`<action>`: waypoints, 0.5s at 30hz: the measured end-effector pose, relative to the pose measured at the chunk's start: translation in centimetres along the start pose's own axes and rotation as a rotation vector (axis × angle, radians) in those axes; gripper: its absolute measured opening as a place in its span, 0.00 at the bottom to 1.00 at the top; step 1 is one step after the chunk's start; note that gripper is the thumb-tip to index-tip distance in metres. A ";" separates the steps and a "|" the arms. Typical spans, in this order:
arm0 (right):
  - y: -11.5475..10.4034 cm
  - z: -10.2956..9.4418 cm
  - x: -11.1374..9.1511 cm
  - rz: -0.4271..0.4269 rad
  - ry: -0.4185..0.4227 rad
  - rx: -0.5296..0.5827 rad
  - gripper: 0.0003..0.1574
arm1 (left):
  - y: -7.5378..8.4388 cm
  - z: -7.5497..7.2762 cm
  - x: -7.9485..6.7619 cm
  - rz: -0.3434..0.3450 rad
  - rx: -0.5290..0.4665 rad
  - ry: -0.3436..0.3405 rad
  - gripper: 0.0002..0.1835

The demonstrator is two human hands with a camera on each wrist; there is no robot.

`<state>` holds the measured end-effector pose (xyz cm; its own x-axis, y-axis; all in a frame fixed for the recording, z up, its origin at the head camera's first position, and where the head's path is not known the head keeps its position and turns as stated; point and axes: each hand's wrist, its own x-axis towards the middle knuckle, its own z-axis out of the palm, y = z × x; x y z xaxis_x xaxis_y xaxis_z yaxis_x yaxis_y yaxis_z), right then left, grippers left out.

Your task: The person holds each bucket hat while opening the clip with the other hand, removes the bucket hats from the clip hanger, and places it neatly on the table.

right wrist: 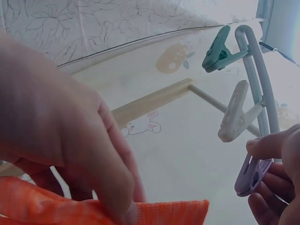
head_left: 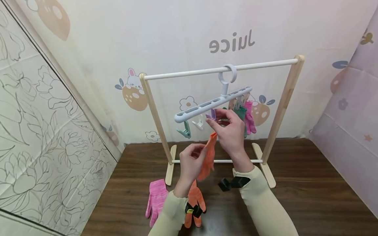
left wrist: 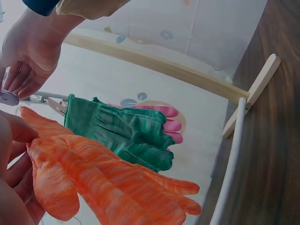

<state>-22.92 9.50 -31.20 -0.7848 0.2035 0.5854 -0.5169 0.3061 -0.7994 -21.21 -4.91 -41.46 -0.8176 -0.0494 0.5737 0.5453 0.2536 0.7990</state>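
Note:
My left hand [head_left: 191, 162] pinches an orange glove [head_left: 209, 156] near its cuff, the glove's fingers hanging down. Just above, my right hand [head_left: 229, 129] holds a purple clothespin [right wrist: 253, 173] between thumb and fingers, under a grey clip hanger [head_left: 212, 104]. In the right wrist view the orange cuff lies below the purple clothespin, apart from it. A white clothespin [right wrist: 234, 112] and a green clothespin [right wrist: 219, 51] hang free from the hanger's near end. At its far end, clothespins hold a green glove [left wrist: 117, 131] and a pink glove [head_left: 249, 118].
The hanger hooks over the white bar [head_left: 192, 73] of a wooden rack [head_left: 280, 108] on a dark wood table [head_left: 310, 183]. Another pink glove [head_left: 157, 198] and an orange glove [head_left: 195, 196] lie on the table near my left forearm. A printed curtain [head_left: 177, 32] hangs behind.

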 end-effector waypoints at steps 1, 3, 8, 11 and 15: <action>0.1 0.0 0.0 -0.003 0.001 0.001 0.25 | -0.1 0.0 -0.2 -0.024 -0.008 -0.008 0.05; 0.2 0.0 0.0 -0.002 -0.002 0.004 0.26 | -0.3 -0.1 -0.6 -0.074 -0.018 -0.016 0.06; 0.2 0.0 -0.1 0.016 -0.009 0.013 0.26 | -0.8 -0.2 -1.6 -0.195 -0.062 -0.036 0.05; 0.2 0.0 -0.1 0.024 -0.014 0.016 0.26 | -1.0 -0.1 -2.1 -0.253 -0.103 -0.059 0.03; 0.3 0.1 -0.1 0.029 -0.021 0.019 0.27 | -1.2 -0.1 -2.9 -0.317 -0.150 -0.091 0.04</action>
<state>-22.98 9.47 -31.51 -0.8064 0.1924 0.5592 -0.5002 0.2824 -0.8186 -19.48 -5.14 -44.08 -0.9599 -0.0147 0.2798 0.2773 0.0941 0.9562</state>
